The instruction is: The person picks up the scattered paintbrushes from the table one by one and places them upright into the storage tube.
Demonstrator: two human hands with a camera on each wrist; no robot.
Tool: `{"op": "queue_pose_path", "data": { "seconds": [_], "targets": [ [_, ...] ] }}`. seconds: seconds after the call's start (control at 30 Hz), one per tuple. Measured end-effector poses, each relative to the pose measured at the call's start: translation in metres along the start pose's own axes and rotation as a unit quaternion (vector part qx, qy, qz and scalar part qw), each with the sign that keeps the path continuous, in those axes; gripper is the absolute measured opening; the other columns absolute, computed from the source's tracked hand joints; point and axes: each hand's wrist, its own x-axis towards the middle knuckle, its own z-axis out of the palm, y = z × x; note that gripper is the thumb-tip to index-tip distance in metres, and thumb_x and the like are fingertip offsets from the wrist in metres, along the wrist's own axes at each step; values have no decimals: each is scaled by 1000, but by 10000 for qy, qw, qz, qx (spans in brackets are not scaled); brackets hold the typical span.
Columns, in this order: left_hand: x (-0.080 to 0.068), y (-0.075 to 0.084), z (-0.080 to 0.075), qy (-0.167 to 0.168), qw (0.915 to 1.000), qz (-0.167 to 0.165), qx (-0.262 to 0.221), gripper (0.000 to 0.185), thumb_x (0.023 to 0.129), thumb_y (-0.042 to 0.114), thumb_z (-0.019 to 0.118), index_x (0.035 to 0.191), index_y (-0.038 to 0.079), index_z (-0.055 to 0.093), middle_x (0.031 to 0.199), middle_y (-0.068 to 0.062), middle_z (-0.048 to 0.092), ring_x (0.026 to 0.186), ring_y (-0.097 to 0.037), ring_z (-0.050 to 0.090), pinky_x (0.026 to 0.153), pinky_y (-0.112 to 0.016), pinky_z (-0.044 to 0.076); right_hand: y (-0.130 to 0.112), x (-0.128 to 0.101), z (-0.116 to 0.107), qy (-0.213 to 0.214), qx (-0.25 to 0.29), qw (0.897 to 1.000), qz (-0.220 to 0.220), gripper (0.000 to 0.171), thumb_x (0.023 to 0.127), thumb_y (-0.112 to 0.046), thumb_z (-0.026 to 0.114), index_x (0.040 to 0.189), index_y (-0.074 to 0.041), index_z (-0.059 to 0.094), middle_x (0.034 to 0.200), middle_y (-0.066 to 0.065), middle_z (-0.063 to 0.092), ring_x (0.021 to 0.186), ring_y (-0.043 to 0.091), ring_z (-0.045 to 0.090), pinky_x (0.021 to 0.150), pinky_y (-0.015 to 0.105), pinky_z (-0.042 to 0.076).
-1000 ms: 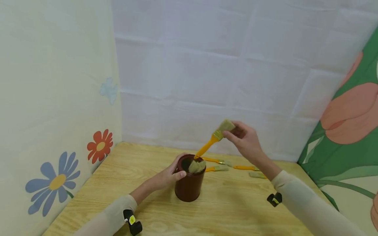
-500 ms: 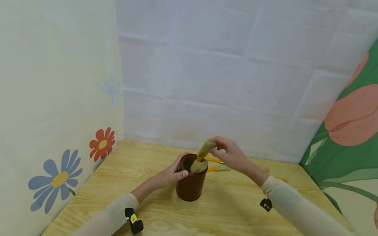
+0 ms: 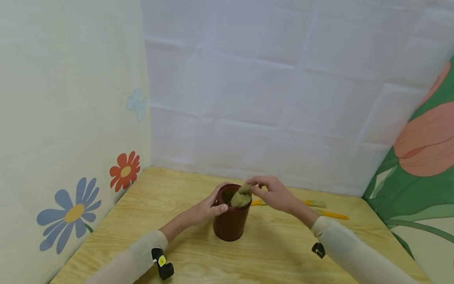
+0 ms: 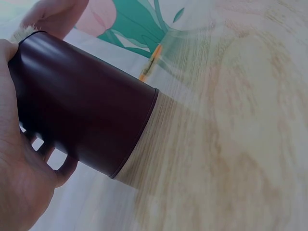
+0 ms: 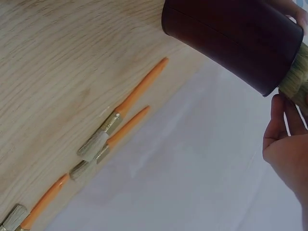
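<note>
Canister (image 3: 230, 225) is gripped by the left hand (image 3: 204, 211); the right hand (image 3: 274, 194) pinches a paintbrush (image 3: 245, 189) by its bristles. Crowding against neighbouring bristles (image 3: 239, 201) could jam it.

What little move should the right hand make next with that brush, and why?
Probably the right hand should let go of the brush: its bristles stick up from the can and no handle shows, so the handle seems inside, while the left hand holds the can.
</note>
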Motion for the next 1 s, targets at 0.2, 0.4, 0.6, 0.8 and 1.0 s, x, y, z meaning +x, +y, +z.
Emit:
{"op": "queue_pose_path", "data": {
  "seconds": [0.2,0.4,0.6,0.8,1.0],
  "targets": [
    [1,2,0,5,10000,-6,73,71,104,51,51,160,25,17,151,-2,37,136,-23,43,106,-43,40,4,-3,3,-182,73,9998,-9,28,110,-27,51,129,-18,69,128,-4,64,106,15,59,85,46,48],
    [0,3,2,10,10000,20,33,70,105,49,52,160,25,16,151,-5,37,136,-25,43,106,-43,41,4,-6,5,-187,299,9994,-9,29,111,-25,49,132,-18,67,131,-3,62,105,17,58,83,45,48],
    [-2,1,1,2,10000,-6,23,76,105,48,52,162,17,12,153,-7,34,137,-26,42,106,-41,40,5,-6,2,13,501,9987,-65,29,111,-27,48,132,-20,68,131,-5,63,111,17,60,89,47,49],
    [-2,8,3,44,10000,-60,2,74,106,43,53,161,16,13,155,-8,32,139,-25,39,108,-38,38,10,-9,-15,387,734,9965,131,28,111,-32,48,129,-28,69,128,-7,64,119,26,60,98,53,46],
    [-3,34,5,16,9999,-75,94,77,106,43,54,160,7,13,153,-11,32,137,-25,40,106,-36,39,27,-19,-34,620,510,9955,499,29,110,-34,49,127,-23,69,125,-4,66,115,23,60,97,55,45]
  ]
}}
